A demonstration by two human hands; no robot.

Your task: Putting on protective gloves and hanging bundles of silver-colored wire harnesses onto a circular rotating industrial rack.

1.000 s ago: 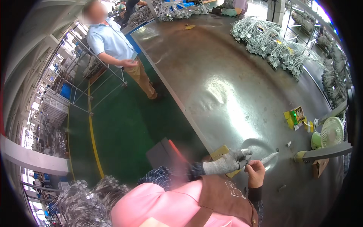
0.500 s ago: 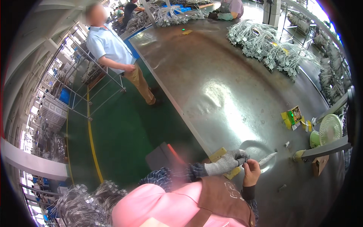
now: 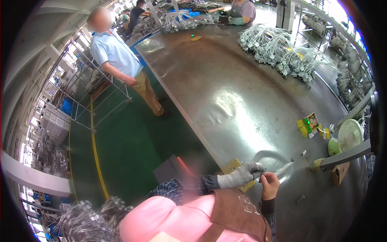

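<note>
My left hand (image 3: 241, 174), in a grey knitted glove, has its fingers pinched together over the near edge of the metal table (image 3: 193, 88). Against its fingertips my bare right hand (image 3: 269, 186) is closed too, thumb and forefinger meeting. Something small and dark seems to sit between them, too small to name. Partly hidden below my gloved hand is a yellow block (image 3: 231, 165) with holes. Just beyond my right fingers lies a long, pale, pointed thing (image 3: 284, 168).
Right of my hands stand a light green fan (image 3: 350, 136), a grey post and a small yellow box (image 3: 310, 123). Bundles of white cables (image 3: 282, 50) cover the far right. A person in a light blue shirt (image 3: 117, 52) stands left of the table. More cable bundles (image 3: 86, 220) lie lower left.
My view has shifted slightly. Both hands stay together at nearly the same spot, with small finger movement. The standing person's forearm has dropped a little.
</note>
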